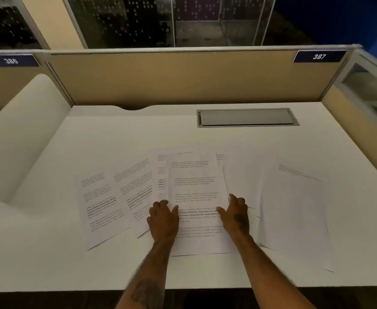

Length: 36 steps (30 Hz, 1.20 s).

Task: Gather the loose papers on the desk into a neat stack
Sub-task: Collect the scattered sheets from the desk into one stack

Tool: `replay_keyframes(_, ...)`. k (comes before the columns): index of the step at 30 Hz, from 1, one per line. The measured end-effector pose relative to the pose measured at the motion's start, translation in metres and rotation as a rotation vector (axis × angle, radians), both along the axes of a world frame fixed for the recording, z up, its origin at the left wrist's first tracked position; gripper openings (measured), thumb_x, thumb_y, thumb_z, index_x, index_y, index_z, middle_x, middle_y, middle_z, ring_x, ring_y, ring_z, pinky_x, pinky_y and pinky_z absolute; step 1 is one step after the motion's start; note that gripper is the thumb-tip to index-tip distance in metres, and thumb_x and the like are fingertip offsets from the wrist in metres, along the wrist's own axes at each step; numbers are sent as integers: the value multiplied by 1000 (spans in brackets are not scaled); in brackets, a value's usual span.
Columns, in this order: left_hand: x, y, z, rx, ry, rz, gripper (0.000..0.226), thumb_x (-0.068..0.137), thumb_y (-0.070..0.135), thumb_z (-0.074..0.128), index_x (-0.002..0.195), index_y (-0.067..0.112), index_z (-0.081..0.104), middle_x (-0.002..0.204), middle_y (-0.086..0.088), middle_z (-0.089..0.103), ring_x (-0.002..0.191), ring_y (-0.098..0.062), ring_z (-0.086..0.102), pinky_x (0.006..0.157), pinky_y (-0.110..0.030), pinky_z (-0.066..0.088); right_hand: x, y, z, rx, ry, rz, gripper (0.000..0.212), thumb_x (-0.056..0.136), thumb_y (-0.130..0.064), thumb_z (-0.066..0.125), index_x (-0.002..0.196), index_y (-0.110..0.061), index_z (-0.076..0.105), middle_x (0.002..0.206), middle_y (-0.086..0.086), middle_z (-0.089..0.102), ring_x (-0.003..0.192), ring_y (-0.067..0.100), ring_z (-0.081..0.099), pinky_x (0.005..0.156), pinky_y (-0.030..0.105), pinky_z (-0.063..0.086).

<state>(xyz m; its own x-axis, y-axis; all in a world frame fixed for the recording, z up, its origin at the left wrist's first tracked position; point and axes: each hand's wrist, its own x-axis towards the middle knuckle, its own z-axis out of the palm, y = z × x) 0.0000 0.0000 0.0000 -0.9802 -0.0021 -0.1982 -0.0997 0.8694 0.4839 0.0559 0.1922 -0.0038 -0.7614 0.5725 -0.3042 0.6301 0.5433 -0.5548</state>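
Several printed white sheets lie fanned across the white desk. A small pile of sheets sits in the middle, roughly squared. My left hand grips its left edge, thumb on top of the page. My right hand grips its right edge the same way. Two text sheets lie tilted to the left, the outer one and the inner one partly under the pile. To the right lie mostly blank sheets, a large one at a slant and another beside the pile.
A grey metal cable hatch is set into the desk at the back right. Beige partition panels wall the back and the right side. A white curved divider borders the left. The desk's front edge runs just below my forearms.
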Motion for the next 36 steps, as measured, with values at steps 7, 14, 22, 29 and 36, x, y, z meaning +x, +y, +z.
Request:
replay_keyframes(7,-5,4,5,220,-132,189,39,98,23,62,135,11,60,127,-11,71,116,-30,66,102,-45,52,-6,3,0,-180,46,-186,45,93,-14,66,135,-8,52,131,13,54,115,31,61,93,41,58)
replay_keyframes(14,-14,4,10,398,-93,188,24,100,18,61,117,7,74,116,-14,75,102,-30,71,95,-43,55,-6,10,13,-180,113,-218,22,99,-19,58,80,-9,59,97,13,72,85,27,69,76,35,60)
replay_keyframes(22,-36,-1,52,1101,-353,140,26,95,23,69,120,14,69,111,-11,79,100,-33,76,91,-54,60,-5,26,58,-474,367,-303,36,96,-21,61,63,-15,47,66,-1,59,60,14,52,56,23,41)
replay_keyframes(29,-42,16,65,1069,-337,-63,17,96,19,65,111,19,74,101,-9,82,89,-28,80,68,-36,65,11,60,91,-661,446,-353,12,94,-32,66,87,-27,74,85,-6,77,77,13,72,61,21,56)
replay_keyframes(36,-42,28,60,1072,-334,-81,21,98,18,63,118,15,71,105,-14,81,96,-39,77,84,-55,62,117,150,44,138,-141,-668,54,92,-42,64,136,-12,53,134,20,52,122,36,51,98,47,47)
